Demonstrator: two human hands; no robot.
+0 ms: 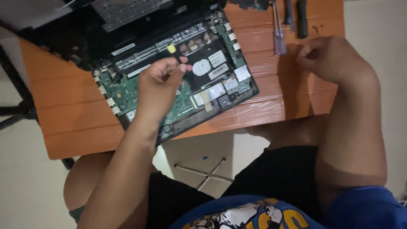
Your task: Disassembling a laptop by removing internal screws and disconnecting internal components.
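An opened laptop [220,80] lies on the orange wooden table [76,110], its green circuit board and black drive bay bared. My left hand [159,87] hovers over the board's middle, thumb and fingertips pinched together beside a small dark part; whether it grips that part I cannot tell. A yellow dot [171,48] sits just above the fingers. My right hand [335,59] rests on the table to the right of the laptop, fingers curled inward near the thumb; anything inside it is hidden.
A clear-handled screwdriver [278,36] and two dark-handled tools [301,17] lie at the table's far right. The laptop's removed cover [127,10] lies at the back. Metal crossbars [203,171] lie on the pale floor between my knees.
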